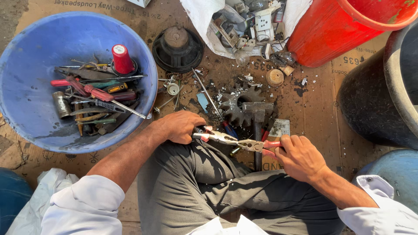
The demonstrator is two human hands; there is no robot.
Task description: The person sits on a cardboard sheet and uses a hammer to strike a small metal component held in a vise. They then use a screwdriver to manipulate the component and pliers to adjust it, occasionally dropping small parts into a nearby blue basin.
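My left hand grips the red handles of one pair of pliers, whose jaws point right. My right hand grips the red handles of a second pair of pliers, jaws pointing left. The two sets of jaws meet tip to tip above my knee, around a small part too small to tell. Just behind them a hammer lies on a toothed metal gear, and a red-and-blue-handled screwdriver lies beside it.
A blue basin at left holds several screwdrivers, pliers and a red-capped can. A black speaker cone, a white bag of electrical scrap, a red bucket and dark drums ring the cardboard floor.
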